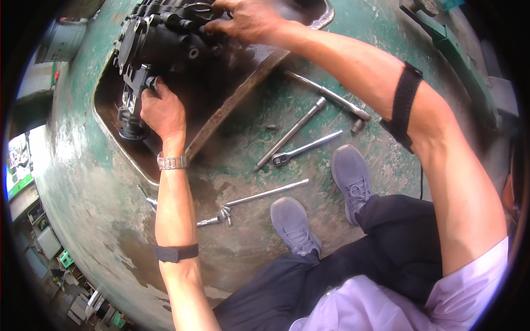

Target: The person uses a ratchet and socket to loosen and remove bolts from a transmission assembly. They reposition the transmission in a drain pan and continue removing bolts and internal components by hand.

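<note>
A black metal machine assembly [182, 47], with bolts, ribs and flanges, lies in a rusty metal tray [226, 107]; its exact kind I cannot tell. My left hand [164, 110] is closed around a dark protruding part on its near side, thumb upward. Below that hand, a round flange [132, 131] sticks out at the assembly's lower end. Over the far right side, my right hand [248, 21] grips the assembly's upper part with thumb and fingers bent. The top edge of the picture cuts off some of those fingers.
On the stained green floor right of the tray lie a ratchet wrench [309, 148], a long extension bar [290, 134] and a long-handled tool [326, 94]. Another bar [268, 192] and a socket [208, 222] lie nearer my shoes [295, 223]. A green metal frame [452, 60] stands far right.
</note>
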`<act>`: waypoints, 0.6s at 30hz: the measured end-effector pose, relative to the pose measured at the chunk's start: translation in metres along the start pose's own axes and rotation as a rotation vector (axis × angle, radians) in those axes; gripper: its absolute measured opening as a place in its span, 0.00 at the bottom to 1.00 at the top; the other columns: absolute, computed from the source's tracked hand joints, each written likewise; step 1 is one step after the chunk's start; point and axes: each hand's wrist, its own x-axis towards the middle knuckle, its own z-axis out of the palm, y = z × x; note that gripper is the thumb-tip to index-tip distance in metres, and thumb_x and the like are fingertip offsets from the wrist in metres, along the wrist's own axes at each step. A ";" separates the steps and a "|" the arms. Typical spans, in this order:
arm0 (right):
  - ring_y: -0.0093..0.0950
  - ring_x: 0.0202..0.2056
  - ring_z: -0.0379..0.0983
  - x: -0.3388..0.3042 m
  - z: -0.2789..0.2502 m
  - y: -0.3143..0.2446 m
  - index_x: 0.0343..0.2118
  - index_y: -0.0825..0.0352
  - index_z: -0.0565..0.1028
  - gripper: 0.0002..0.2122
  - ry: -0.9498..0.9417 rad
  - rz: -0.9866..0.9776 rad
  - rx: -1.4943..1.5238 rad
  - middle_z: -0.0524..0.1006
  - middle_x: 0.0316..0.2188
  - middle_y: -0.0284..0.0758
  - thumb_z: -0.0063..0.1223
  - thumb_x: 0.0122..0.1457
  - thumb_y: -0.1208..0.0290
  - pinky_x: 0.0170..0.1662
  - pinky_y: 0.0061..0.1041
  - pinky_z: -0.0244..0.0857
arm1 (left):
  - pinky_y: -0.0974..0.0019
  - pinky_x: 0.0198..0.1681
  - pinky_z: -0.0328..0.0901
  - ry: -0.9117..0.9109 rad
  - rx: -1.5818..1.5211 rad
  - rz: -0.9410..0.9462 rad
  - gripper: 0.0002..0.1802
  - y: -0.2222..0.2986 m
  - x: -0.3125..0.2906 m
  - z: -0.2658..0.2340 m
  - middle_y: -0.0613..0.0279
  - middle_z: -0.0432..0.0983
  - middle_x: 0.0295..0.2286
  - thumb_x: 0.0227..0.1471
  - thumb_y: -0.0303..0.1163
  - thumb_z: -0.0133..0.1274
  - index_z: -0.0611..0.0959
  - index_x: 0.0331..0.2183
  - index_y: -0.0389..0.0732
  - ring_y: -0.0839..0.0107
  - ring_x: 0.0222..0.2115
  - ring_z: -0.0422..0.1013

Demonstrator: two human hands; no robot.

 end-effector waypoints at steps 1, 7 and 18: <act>0.44 0.37 0.74 -0.002 -0.008 0.004 0.35 0.66 0.77 0.14 0.014 0.059 -0.011 0.77 0.34 0.45 0.57 0.52 0.61 0.40 0.38 0.68 | 0.48 0.29 0.64 -0.012 -0.003 -0.008 0.22 0.000 0.001 -0.001 0.40 0.74 0.20 0.54 0.43 0.51 0.76 0.22 0.31 0.42 0.24 0.72; 0.40 0.38 0.75 -0.015 -0.043 0.048 0.35 0.67 0.78 0.13 0.038 0.215 -0.202 0.79 0.33 0.44 0.55 0.53 0.62 0.42 0.35 0.68 | 0.48 0.30 0.64 -0.018 0.016 -0.019 0.22 0.001 0.002 -0.003 0.40 0.75 0.19 0.54 0.44 0.51 0.77 0.22 0.31 0.42 0.24 0.72; 0.40 0.46 0.73 -0.038 -0.025 0.061 0.44 0.67 0.77 0.20 -0.294 0.329 -0.159 0.76 0.46 0.42 0.58 0.49 0.62 0.54 0.32 0.64 | 0.47 0.34 0.66 -0.074 0.029 -0.054 0.22 0.003 0.004 -0.007 0.38 0.76 0.24 0.54 0.44 0.50 0.80 0.28 0.31 0.41 0.29 0.73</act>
